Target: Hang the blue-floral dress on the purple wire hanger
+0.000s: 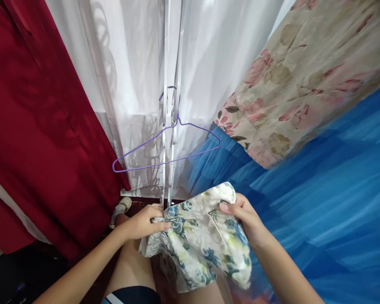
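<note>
A white garment with a blue, green and yellow floral print (199, 240) hangs between my two hands, above my legs. It is bunched up, so I cannot tell what kind of garment it is; a light seam or pocket edge crosses its right part. My left hand (147, 221) pinches its upper left corner, the thumb lying on top. At the upper right corner my right hand (245, 217) grips the cloth between thumb and fingers. Beyond the garment, a purple clothes hanger (145, 141) hangs with no clothing on it.
White metal uprights (166, 169) stand behind the hanger, before white curtains (133, 55). Red fabric (50, 126) drapes on the left. To the right hang a beige floral cloth (288, 84) and a blue cloth (319, 202). A light-coloured shoe (123, 205) is on my foot.
</note>
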`<state>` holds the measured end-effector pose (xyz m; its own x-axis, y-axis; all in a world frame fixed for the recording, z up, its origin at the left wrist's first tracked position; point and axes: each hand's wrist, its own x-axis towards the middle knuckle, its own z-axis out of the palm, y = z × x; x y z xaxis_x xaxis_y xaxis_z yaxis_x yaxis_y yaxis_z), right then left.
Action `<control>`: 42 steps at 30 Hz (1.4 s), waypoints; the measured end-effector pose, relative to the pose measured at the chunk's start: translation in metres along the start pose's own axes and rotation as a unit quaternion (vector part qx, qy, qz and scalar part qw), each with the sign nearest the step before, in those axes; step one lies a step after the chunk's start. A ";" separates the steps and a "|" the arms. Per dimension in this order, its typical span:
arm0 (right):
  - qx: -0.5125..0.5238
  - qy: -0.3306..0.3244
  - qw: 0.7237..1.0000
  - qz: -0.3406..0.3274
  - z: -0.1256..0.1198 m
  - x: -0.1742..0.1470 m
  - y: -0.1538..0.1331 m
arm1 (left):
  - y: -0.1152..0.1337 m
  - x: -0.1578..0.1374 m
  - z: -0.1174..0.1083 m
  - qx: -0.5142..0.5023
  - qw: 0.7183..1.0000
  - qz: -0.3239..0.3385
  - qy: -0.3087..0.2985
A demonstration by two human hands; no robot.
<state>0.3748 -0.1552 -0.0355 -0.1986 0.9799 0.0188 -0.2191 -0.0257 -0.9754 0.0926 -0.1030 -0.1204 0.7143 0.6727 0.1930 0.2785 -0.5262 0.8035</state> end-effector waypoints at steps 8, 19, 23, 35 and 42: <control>-0.180 0.000 0.981 -0.070 0.002 0.049 -0.025 | -0.021 -0.089 -0.123 0.291 0.952 -0.058 0.072; -0.474 0.076 0.852 -0.208 0.008 0.130 -0.015 | 0.033 -0.028 -0.193 0.376 0.880 -0.064 0.283; -0.505 0.121 0.826 -0.220 0.009 0.116 -0.009 | 0.016 -0.008 -0.192 0.375 0.889 -0.095 0.245; -0.530 0.094 0.816 -0.211 0.041 0.108 0.004 | 0.065 0.003 -0.186 0.441 0.816 0.069 0.368; -0.459 0.143 0.828 -0.288 0.017 0.086 0.003 | 0.073 0.056 -0.157 0.392 0.865 0.089 0.302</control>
<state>0.3406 -0.0746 -0.0334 -0.0503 0.7873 0.6145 0.6462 0.4948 -0.5810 0.0521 -0.0221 0.0379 0.3912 0.5699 0.7226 0.7170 -0.6810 0.1489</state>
